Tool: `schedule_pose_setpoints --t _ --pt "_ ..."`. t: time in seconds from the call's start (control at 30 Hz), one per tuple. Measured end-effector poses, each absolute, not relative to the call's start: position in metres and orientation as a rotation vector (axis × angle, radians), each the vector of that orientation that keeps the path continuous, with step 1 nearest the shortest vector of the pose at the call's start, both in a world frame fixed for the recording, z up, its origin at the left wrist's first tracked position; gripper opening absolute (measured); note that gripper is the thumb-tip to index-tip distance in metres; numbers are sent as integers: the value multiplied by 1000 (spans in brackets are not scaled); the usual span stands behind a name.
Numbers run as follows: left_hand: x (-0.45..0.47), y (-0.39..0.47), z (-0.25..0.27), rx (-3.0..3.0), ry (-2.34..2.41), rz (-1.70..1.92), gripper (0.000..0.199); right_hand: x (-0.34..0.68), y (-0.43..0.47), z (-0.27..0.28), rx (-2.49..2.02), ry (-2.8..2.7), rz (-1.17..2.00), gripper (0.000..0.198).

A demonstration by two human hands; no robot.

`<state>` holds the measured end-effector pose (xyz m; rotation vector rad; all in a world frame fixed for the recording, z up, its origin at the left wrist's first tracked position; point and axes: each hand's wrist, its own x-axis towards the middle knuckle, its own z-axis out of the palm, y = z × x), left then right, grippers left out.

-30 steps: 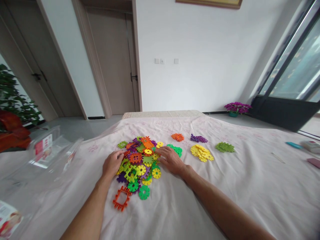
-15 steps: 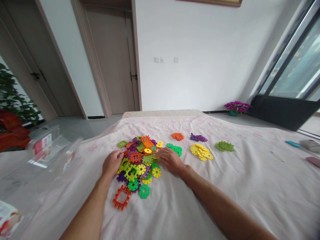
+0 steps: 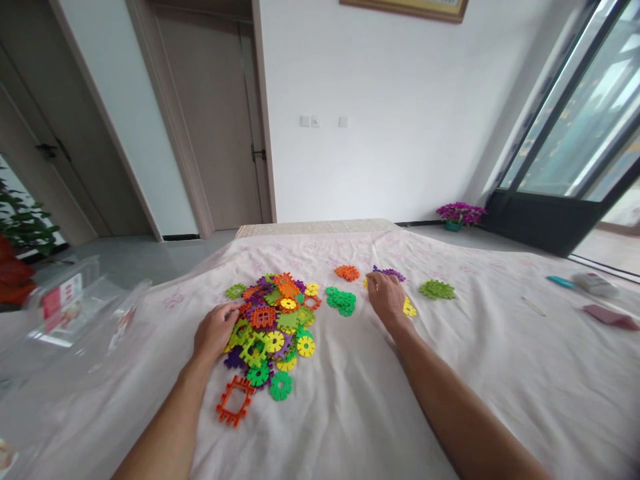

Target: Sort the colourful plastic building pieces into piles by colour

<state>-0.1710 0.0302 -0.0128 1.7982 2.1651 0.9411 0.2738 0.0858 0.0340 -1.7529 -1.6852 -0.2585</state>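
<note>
My left hand (image 3: 216, 327) rests against the left side of a mixed pile of plastic building pieces (image 3: 287, 323), its fingers loosely extended along the edge. The pile holds purple, orange, yellow and green notched discs and square frames. An orange square frame (image 3: 235, 401) and a green disc (image 3: 281, 386) lie at its near side. My right hand (image 3: 386, 297) is over the group of yellow discs (image 3: 409, 307), covering most of them. Its fingers are bent together, and what they hold is hidden.
Sorted groups lie on the pale bedsheet (image 3: 350, 407): orange pieces (image 3: 347, 273), green discs (image 3: 342, 301), purple pieces (image 3: 391, 273) and light-green pieces (image 3: 437, 289). Clear plastic packaging (image 3: 75, 313) is at left. A pink item (image 3: 610, 317) and a blue item (image 3: 561, 282) lie far right.
My right hand has moved right, from the mixed pile to the yellow group. My left hand stays at the pile. The whole view has shifted slightly.
</note>
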Motion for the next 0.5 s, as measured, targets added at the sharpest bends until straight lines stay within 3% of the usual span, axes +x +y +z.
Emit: schedule_pose_setpoints --t 0.23,0.5 --pt "-171 31 -13 1804 2181 918 34 297 90 20 -2001 -1646 -273 29" --pt "-173 33 -17 1826 2156 934 34 290 86 21 -1816 -1729 -433 25"
